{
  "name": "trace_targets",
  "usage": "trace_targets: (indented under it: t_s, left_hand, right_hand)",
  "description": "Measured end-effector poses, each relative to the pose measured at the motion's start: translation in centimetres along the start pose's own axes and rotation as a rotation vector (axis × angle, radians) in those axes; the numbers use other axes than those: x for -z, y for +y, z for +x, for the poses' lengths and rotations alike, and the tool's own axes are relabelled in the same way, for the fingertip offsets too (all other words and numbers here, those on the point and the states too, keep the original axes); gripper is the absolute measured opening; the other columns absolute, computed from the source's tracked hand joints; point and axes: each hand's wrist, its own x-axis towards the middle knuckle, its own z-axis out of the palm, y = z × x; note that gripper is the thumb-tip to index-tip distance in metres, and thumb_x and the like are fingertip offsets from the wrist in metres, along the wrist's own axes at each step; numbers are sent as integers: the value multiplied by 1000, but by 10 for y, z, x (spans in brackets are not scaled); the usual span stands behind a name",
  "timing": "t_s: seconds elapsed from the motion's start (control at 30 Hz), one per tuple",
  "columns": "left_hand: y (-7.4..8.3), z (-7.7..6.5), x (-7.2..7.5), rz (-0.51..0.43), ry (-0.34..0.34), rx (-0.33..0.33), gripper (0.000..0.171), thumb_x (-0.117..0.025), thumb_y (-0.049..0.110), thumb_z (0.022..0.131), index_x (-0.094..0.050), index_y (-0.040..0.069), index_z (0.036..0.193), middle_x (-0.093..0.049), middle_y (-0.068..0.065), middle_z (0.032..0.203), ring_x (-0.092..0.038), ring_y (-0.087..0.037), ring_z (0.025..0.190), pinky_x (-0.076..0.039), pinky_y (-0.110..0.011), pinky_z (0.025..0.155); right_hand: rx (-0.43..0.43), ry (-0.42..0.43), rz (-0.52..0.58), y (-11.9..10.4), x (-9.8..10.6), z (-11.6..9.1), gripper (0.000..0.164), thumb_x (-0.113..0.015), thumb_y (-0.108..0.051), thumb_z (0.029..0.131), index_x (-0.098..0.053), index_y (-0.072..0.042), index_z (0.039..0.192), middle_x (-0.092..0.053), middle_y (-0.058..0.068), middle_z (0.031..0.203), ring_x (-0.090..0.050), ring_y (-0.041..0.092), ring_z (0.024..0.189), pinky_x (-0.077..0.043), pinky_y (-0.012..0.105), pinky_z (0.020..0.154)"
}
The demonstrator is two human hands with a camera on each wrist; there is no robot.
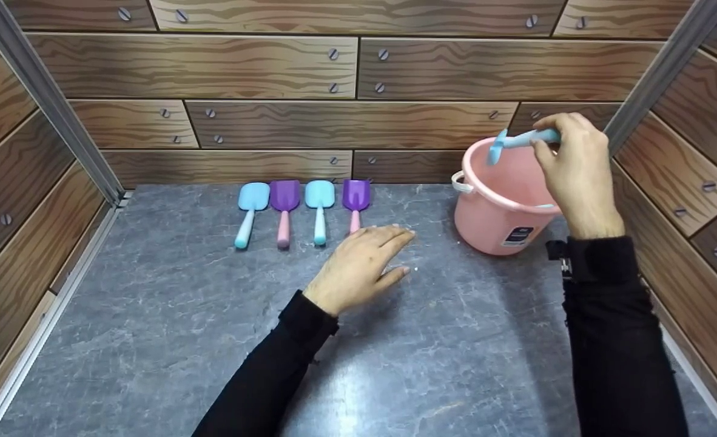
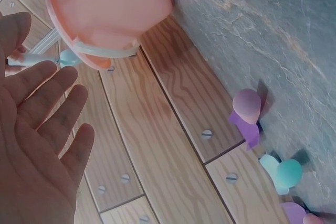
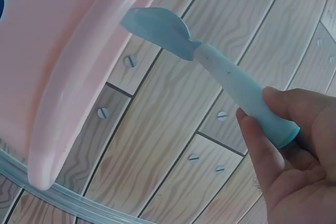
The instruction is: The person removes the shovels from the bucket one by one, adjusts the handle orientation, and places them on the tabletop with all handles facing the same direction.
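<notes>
A light blue toy shovel [image 3: 231,80] is pinched by its handle end in my right hand [image 1: 577,167], with its blade over the mouth of the pink bucket [image 1: 486,218]. In the head view a sliver of something light blue shows inside the bucket near the rim. My left hand [image 1: 364,264] hovers over the tabletop with fingers extended and nothing held. It partly covers the pink handle of the nearest purple shovel [image 1: 356,195]. The left wrist view shows its spread fingers and palm [image 2: 37,124].
Left of that shovel lie a turquoise shovel [image 1: 319,194], another purple shovel [image 1: 284,195] and a blue shovel [image 1: 253,197], side by side along the back wall [image 1: 243,164]. Wood-patterned panels enclose the grey marbled tabletop [image 1: 170,303]. The bucket's white handle [image 1: 463,183] hangs at its left.
</notes>
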Motion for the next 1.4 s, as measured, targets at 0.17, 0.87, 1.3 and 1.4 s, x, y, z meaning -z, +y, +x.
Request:
trace_targets:
  t_s: [0.17,0.87,1.3,1.4]
  left_hand:
    - [-2,0,3,-3,9,6,65,-68,45,119,-56,14,175,-65,-7,175,-60,-27,166,-44,-51,144]
    - [-9,-2,8,-13,48,36,64,-68,45,120,-55,14,175,-63,-6,177,-59,-28,167,-43,-55,144]
    - [-12,-2,12,-21,119,46,62,-67,40,121,-55,12,175,-65,-10,174,-62,-29,164,-45,-57,143]
    - [-12,-2,13,-32,123,55,62,-67,40,121,-55,13,175,-65,-12,174,-62,-31,164,-46,-60,141]
  right_hand:
    - [10,69,57,-7,-1,-8,23,-78,-2,110,-82,7,131,-81,27,133,-78,41,121,-49,11,98]
    - [140,138,200,-30,-34,-59,21,-80,2,107,-80,11,126,-82,28,131,-81,39,116,-50,-1,104]
    - [243,109,235,-35,-58,-83,20,-83,6,104,-81,9,124,-84,26,128,-82,43,120,-52,1,111]
    - [276,98,242,-36,-61,-86,19,-83,4,105,-81,9,124,-84,26,129,-82,42,123,-53,4,114]
